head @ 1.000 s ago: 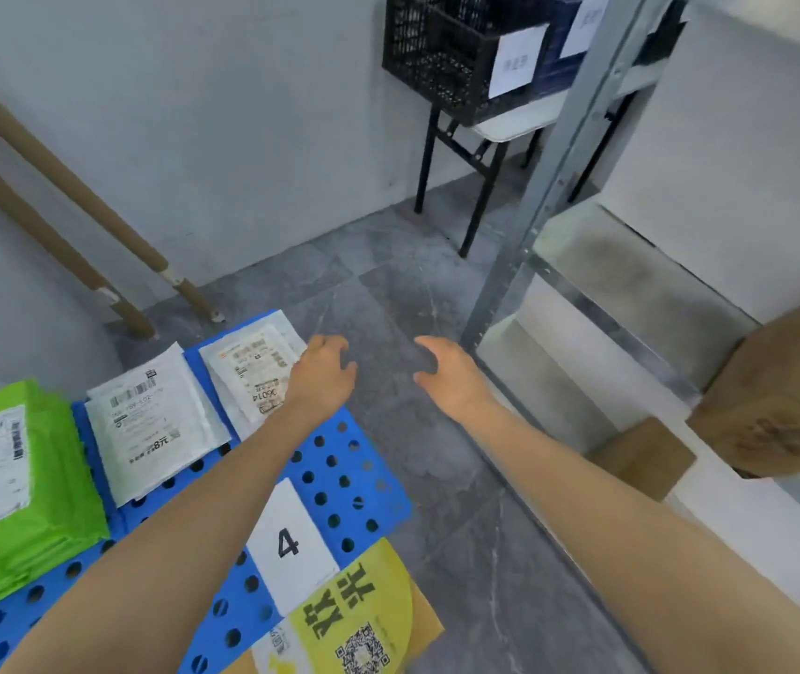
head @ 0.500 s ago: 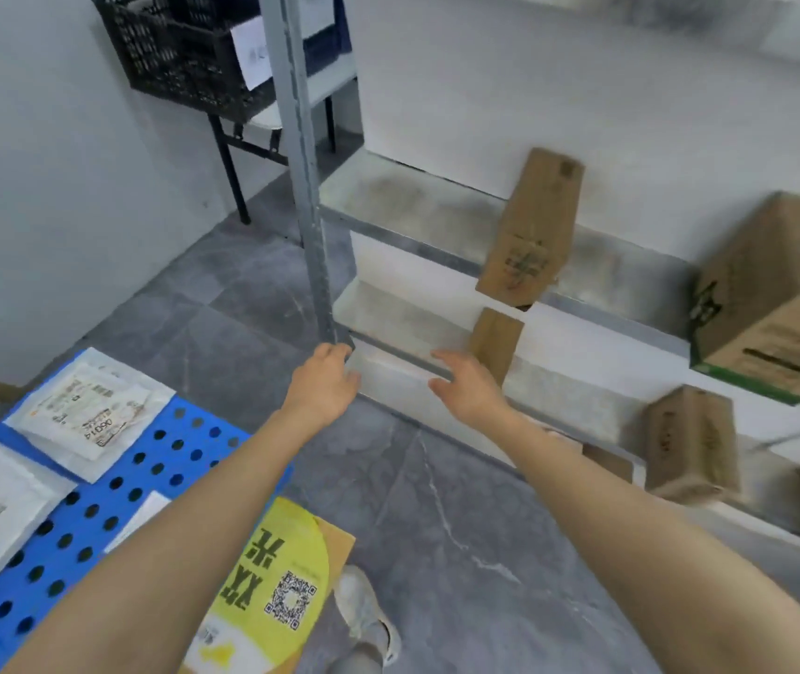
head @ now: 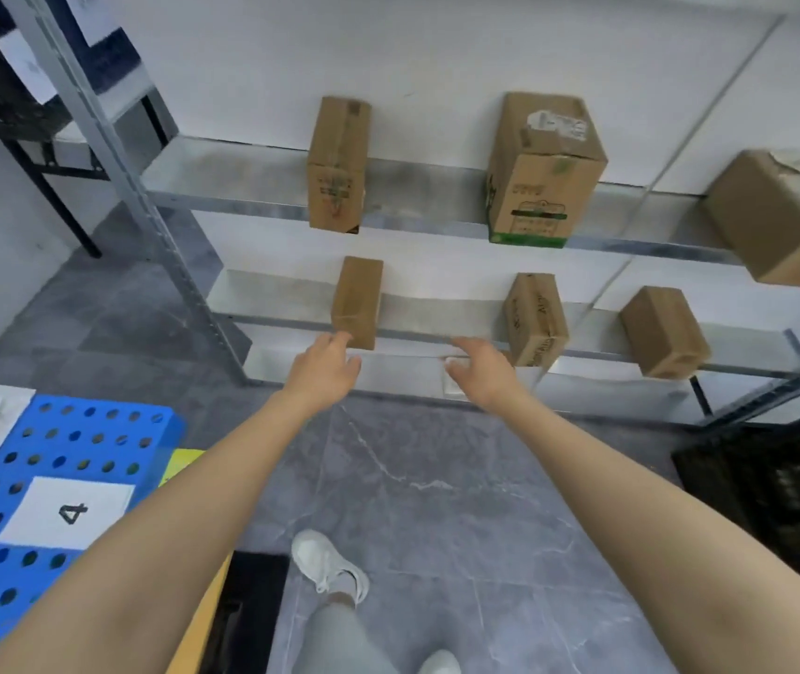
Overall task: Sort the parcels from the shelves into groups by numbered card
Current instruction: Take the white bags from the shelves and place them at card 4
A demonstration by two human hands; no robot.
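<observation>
The shelf upright (head: 111,153) and the shelf boards (head: 242,182) are showing as dull galvanised metal, grey and smudged, catching only a faint shine along the front edges. The small box (head: 358,301) and the box with the green band (head: 541,172) are looking like plain brown cardboard, matt, the bigger one carrying a torn white paper label. The floor (head: 437,479) is reading as smooth grey stone-look tile with pale veins, giving off a soft sheen. The blue board (head: 96,440) is looking like moulded plastic, perforated and slightly glossy – the numbered card (head: 65,513) on it is appearing as flat white paper. The crate (head: 777,488) is showing as black plastic lattice – the shoe (head: 330,566) as white knitted cloth
</observation>
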